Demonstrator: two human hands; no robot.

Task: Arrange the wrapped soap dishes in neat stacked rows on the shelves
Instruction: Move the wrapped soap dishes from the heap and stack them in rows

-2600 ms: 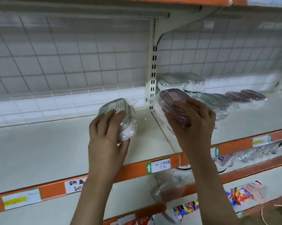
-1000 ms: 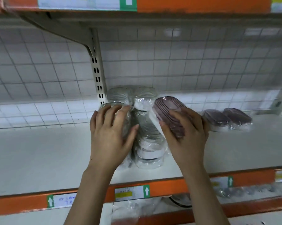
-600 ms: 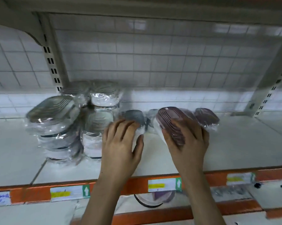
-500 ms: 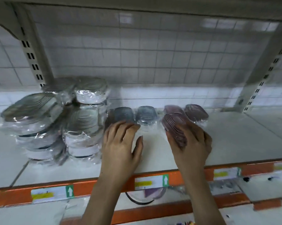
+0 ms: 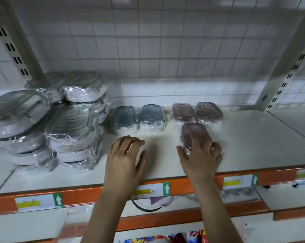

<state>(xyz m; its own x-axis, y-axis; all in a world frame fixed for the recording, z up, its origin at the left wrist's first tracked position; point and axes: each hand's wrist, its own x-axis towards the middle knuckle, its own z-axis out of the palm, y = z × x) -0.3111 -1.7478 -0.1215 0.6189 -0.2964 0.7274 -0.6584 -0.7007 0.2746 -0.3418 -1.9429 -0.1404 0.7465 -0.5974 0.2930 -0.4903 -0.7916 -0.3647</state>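
My right hand [image 5: 201, 157] grips a wrapped pink soap dish [image 5: 192, 133], set on the white shelf [image 5: 253, 146] just in front of two pink dishes [image 5: 183, 112] [image 5: 208, 111]. Two blue-grey wrapped dishes [image 5: 124, 118] [image 5: 151, 115] sit side by side left of those. My left hand [image 5: 125, 158] hovers empty over the shelf just in front of the blue-grey pair, fingers loosely curved. At the left stand tall stacks of grey wrapped dishes [image 5: 69, 123], in several columns.
An orange shelf lip [image 5: 88, 194] with price labels runs along the front. Slotted uprights [image 5: 13, 42] [image 5: 288, 67] flank the bay, with a tiled back wall. A lower shelf [image 5: 148, 206] holds more wrapped goods. Bare shelf lies to the right.
My left hand placed its grey dish on the left stacks and came away empty. My right hand carried the pink dish rightward and lowered it to the shelf in front of the pink pair.
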